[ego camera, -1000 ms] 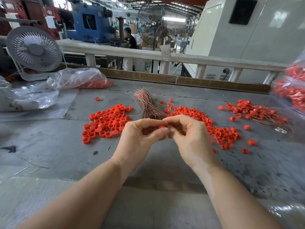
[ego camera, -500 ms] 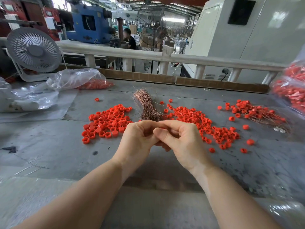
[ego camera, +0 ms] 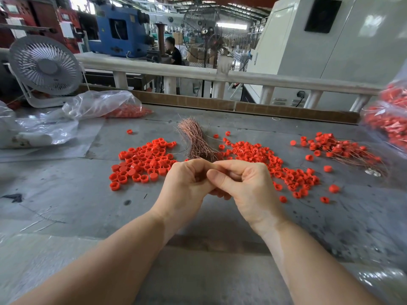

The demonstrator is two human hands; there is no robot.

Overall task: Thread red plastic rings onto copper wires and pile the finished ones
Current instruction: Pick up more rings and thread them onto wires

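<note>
Far left of the copper wire bundle (ego camera: 196, 139), a white desk fan (ego camera: 45, 69) stands at the back edge of the grey tabletop (ego camera: 66, 205), and a clear plastic bag (ego camera: 103, 104) with red pieces inside lies slumped between the fan and the bundle. Closer in, just left of the bundle, there's a dense patch of loose red rings (ego camera: 141, 164) spread flat on the tabletop. The bundle itself fans out at its far end and narrows toward the person, its near end running right down behind the knuckles.

Just in front of the bundle, the two hands meet. The left hand (ego camera: 185, 186) is curled, fingers folded in toward the palm, fingertips pressed against the other hand. The right hand (ego camera: 244, 183) is curled too, thumb laid across the front and touching the left fingers. Whatever sits between them is hidden by the fingers, so I cannot tell what either one has hold of.

Right of the bundle, a second scatter of rings (ego camera: 264, 159) trails away toward the near right. Well to the right of the bundle lies the finished pile (ego camera: 337, 148), red rings with thin copper strands sticking out. At the far right edge, another clear bag of red pieces (ego camera: 389, 124) bulges into view, blurred.
</note>
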